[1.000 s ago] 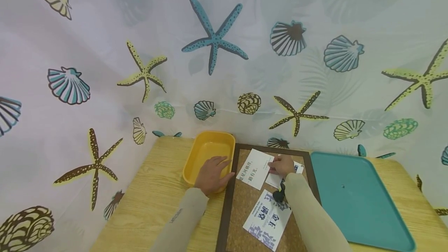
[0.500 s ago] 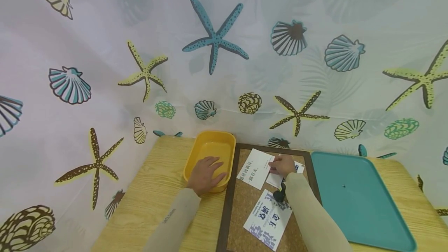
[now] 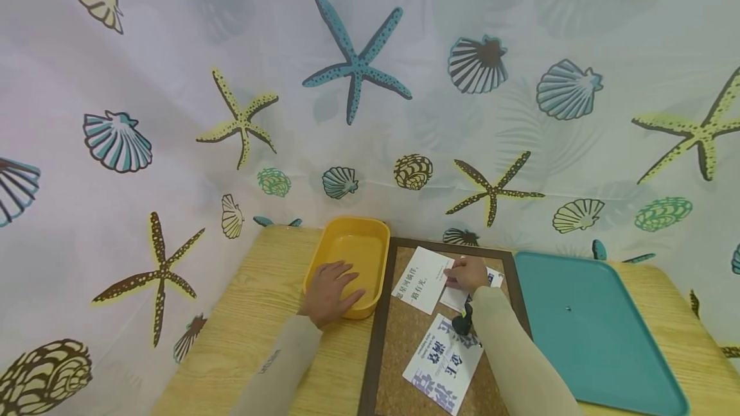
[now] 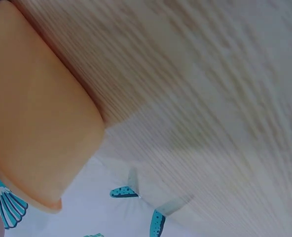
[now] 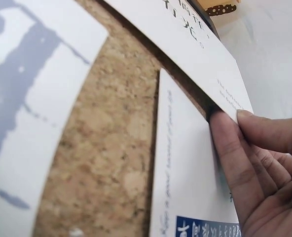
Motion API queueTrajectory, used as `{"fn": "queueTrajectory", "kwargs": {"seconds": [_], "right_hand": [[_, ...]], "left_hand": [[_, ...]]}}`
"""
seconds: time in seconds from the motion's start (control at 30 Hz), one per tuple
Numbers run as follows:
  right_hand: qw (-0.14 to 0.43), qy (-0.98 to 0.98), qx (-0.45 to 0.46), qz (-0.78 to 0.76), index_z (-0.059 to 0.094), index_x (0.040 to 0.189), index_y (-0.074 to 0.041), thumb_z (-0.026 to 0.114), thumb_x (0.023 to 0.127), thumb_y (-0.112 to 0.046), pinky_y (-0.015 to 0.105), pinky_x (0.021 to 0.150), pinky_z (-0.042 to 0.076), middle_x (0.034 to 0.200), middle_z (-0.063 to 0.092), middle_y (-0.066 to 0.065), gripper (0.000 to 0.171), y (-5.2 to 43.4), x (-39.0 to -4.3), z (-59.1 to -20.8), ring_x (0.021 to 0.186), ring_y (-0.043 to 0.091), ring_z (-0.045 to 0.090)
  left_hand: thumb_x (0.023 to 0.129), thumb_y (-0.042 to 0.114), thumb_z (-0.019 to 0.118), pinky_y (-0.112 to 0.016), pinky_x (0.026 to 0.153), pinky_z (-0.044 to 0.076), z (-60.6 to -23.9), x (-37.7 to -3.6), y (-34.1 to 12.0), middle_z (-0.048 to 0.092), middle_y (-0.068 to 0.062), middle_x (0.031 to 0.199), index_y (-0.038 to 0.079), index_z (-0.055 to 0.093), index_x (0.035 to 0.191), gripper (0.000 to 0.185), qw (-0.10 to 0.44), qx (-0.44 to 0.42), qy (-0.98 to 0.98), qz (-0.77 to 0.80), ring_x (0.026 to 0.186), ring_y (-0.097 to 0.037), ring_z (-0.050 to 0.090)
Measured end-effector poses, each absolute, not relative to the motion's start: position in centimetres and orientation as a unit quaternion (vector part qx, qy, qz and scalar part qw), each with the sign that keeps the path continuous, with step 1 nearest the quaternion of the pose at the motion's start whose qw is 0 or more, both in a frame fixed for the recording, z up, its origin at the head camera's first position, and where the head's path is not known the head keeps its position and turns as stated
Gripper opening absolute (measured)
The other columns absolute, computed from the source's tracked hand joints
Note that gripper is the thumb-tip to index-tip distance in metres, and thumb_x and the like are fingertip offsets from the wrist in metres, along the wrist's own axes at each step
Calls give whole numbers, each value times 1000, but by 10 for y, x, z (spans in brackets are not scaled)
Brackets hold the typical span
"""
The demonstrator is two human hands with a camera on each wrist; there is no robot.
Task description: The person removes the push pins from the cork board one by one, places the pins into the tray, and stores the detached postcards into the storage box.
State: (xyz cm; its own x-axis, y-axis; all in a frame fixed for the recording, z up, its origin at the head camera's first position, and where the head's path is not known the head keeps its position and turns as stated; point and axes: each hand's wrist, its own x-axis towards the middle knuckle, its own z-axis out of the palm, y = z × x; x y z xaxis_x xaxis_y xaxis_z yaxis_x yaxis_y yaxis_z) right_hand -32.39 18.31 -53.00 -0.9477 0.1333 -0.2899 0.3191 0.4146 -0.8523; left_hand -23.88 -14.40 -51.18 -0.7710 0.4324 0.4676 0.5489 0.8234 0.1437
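The right hand [image 3: 469,273], lower centre of the head view, is pinched on the corner of a white card [image 5: 200,54]; thumb and fingertips [image 5: 224,143] are closed on its edge, as seen at right in the right wrist view. This card overlaps a second card [image 5: 185,187] lying flat on the cork board [image 3: 405,339].

The left hand [image 3: 329,291] rests with relaxed, straight fingers on the near rim of the yellow tub [image 3: 370,239], left of the board; nothing is gripped by it.

Judgement: only the upper card should be lifted, by its corner, the lower one left flat. Any pin holding it cannot be seen.
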Motion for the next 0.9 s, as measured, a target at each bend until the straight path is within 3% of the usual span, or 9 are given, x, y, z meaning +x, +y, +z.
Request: {"fn": "queueTrajectory", "kwargs": {"seconds": [0.9], "right_hand": [[86,834,125,-530,60,85,5,68,86,-1,28,63,57,84,64,13,9,184,-320,-529,68,17,65]], "left_hand": [[91,41,61,-48,101,38,-525,-231,-181,65,-10,121,9,72,111,39,175,-260,-938,-145,119,-31,54]]}}
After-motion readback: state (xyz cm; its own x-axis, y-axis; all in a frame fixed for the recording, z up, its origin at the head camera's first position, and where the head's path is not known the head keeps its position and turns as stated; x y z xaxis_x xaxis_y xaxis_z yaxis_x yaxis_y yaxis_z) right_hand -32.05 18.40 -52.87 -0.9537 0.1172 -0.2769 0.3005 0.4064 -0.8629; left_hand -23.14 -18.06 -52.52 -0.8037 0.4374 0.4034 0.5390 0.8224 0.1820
